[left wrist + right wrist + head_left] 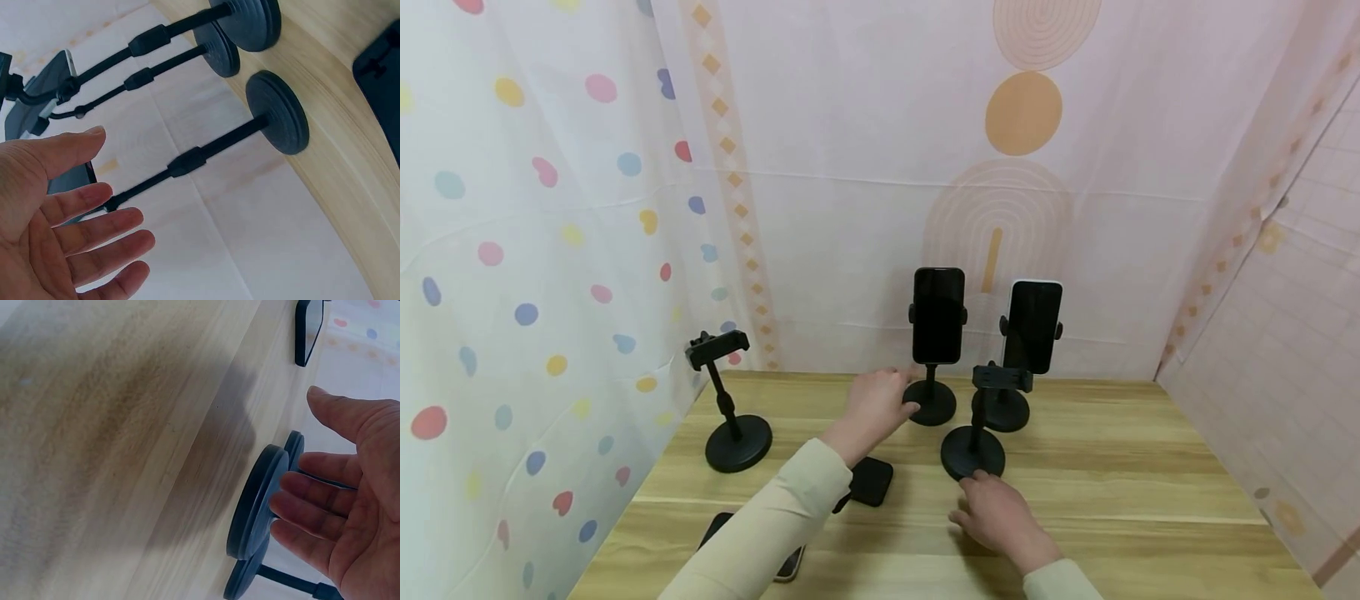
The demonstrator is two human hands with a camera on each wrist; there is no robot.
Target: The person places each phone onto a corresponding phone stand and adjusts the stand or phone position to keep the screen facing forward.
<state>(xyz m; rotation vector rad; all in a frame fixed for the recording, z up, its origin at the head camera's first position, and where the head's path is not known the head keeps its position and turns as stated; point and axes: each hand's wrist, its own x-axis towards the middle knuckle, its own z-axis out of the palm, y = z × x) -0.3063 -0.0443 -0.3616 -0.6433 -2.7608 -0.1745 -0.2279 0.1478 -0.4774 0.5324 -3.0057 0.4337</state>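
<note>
My left hand [876,408] is beside a black phone stand [931,404] that holds an upright black phone [938,317]. In the left wrist view its fingers are spread and loosely bent, with nothing in the palm. My right hand [1000,512] is at the front of the round base of a second phone stand [973,452], whose clamp holds no phone. Its fingers look relaxed in the right wrist view and lie against or just in front of the base [256,506]; contact is hard to tell. Behind that stand, a third stand [1006,412] carries a white-edged phone [1033,325].
Another phone stand [737,442] with a bare clamp is at the left of the wooden table [1135,483]. A flat black phone-like object [872,482] lies near my left wrist. My left sleeve partly covers a phone [790,567]. Patterned curtains [850,208] hang behind.
</note>
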